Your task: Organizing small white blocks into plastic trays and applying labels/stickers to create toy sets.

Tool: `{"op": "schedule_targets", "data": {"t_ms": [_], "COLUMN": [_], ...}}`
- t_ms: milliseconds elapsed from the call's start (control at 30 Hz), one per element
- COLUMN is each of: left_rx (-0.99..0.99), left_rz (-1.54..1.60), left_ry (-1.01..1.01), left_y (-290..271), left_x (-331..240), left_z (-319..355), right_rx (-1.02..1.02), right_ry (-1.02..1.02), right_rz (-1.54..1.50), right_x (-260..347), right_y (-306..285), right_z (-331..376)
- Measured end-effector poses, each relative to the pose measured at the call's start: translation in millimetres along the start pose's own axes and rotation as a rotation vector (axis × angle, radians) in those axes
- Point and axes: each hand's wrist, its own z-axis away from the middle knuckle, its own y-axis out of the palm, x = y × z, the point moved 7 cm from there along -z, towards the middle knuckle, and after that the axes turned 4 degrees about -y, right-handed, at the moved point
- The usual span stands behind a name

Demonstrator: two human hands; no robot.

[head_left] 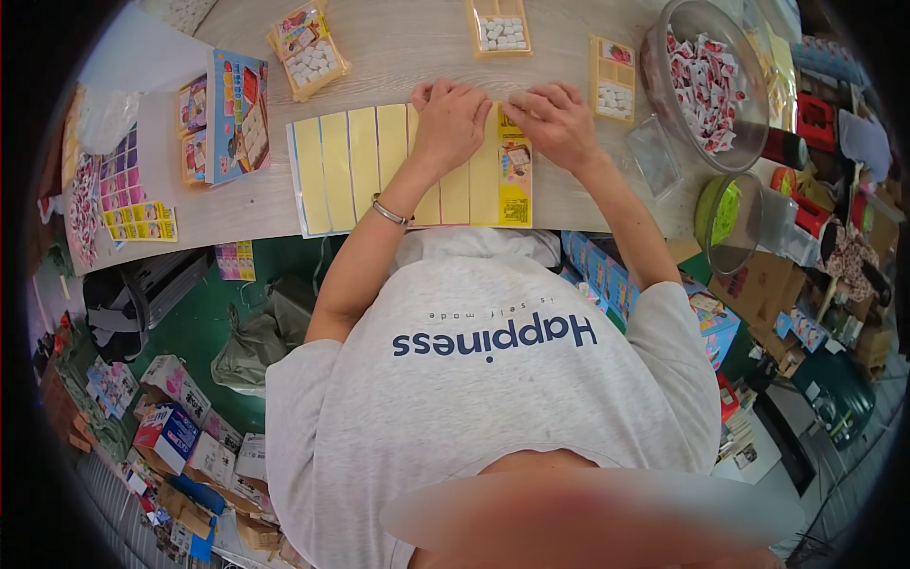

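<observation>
Pale yellow strips with thin coloured lines between them fill most of the flat sheet (376,180) that I see from afar through the head camera. It lies on the wood-grain table (248,207), right in front of the person, its lower edge close to the grey shirt (493,398). At its right end runs a deeper yellow printed strip (515,194) with a small picture on it.

I see the left hand (450,123) over the sheet's upper edge, fingers bent, a metal bracelet (391,211) on that wrist. Close beside it, the right hand (557,119) is at the sheet's upper right corner, its fingers drawn together. I cannot tell from here whether either hand actually pinches the sheet or only rests against it, since the fingers hide their own tips.

Beyond the hands I make out stacked trays (324,85) of white pieces (311,63) on the left and a similar tray (500,9) near the top. Another tray (616,74) lies just beyond the right hand. Farther right stands a large clear bowl (754,90) of red-and-white wrapped packets (701,95), and a light blue box (237,114) stands to the left.
</observation>
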Motion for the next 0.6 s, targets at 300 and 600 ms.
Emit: {"op": "schedule_targets", "data": {"t_ms": [300, 600], "left_rx": [-0.116, -0.180], "left_rz": [-0.124, -0.077], "left_ry": [0.035, 0.035], "left_y": [1.4, -27.1], "left_x": [3.9, -8.1], "left_z": [-5.1, -7.9], "right_rx": [0.293, 0.318], "right_ry": [0.003, 0.254], "right_rz": [-0.200, -1.355], "right_x": [-1.7, -6.9], "right_y": [-16.2, -189.9], "right_z": [-21.2, -54.3]}}
